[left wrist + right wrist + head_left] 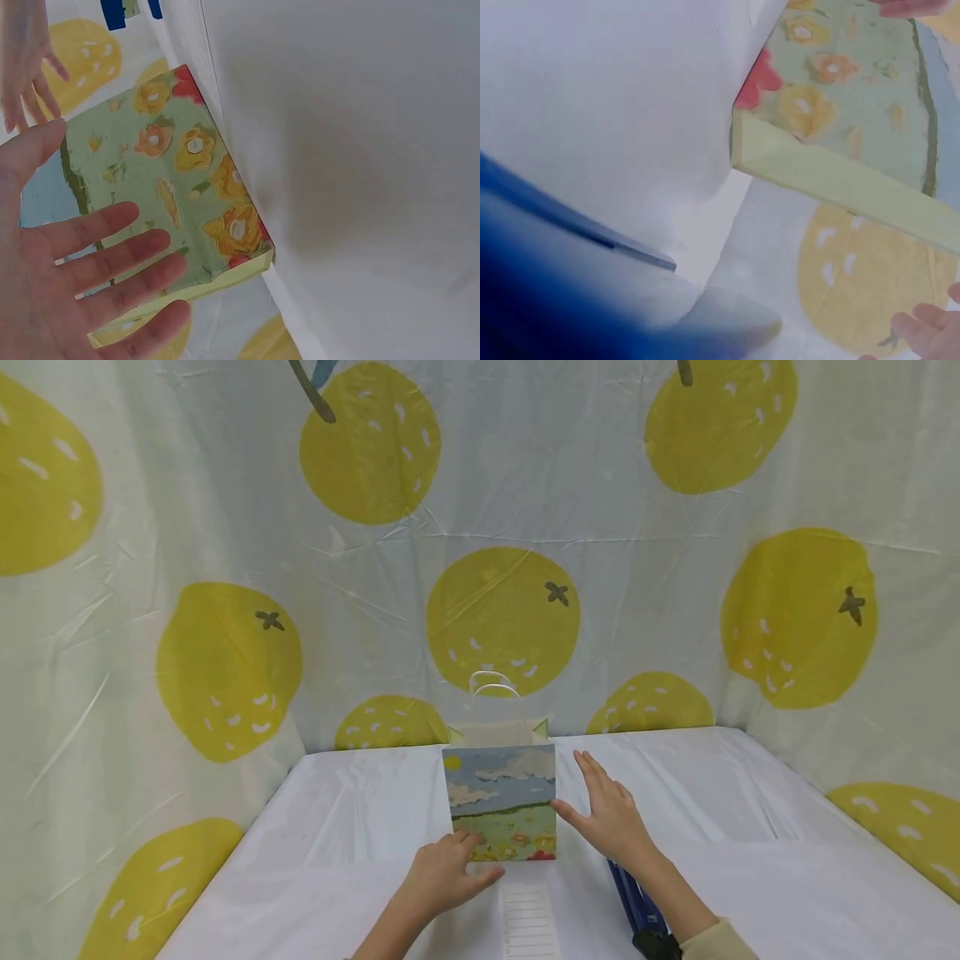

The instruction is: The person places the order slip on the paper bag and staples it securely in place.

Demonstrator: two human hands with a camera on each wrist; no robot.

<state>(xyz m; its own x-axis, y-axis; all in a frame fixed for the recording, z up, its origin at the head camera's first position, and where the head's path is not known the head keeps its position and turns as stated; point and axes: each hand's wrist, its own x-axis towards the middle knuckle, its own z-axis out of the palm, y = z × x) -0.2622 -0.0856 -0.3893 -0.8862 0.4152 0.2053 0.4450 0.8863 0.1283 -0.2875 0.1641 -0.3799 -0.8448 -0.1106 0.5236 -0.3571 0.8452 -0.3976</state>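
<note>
A small paper gift bag point(502, 802), printed with a painted sky and flower meadow, stands upright with its white handles point(497, 690) raised. My left hand point(450, 875) is spread in front of the bag's lower left part, its fingers overlapping the printed face. In the left wrist view this hand point(97, 277) shows its palm and straight fingers, with nothing held. Beside the bag's right edge, my right hand point(609, 814) is raised with fingers extended and holds nothing. In the right wrist view only some fingertips point(922, 330) show at the lower right, near the bag's pale side panel point(832, 176).
A narrow slip of lined white paper point(528, 920) lies in front of the bag. Below my right forearm is a long dark blue object point(637, 897), blurred in the right wrist view. White cloth point(352, 810) covers the table; a lemon-print curtain point(525, 477) hangs behind and at both sides.
</note>
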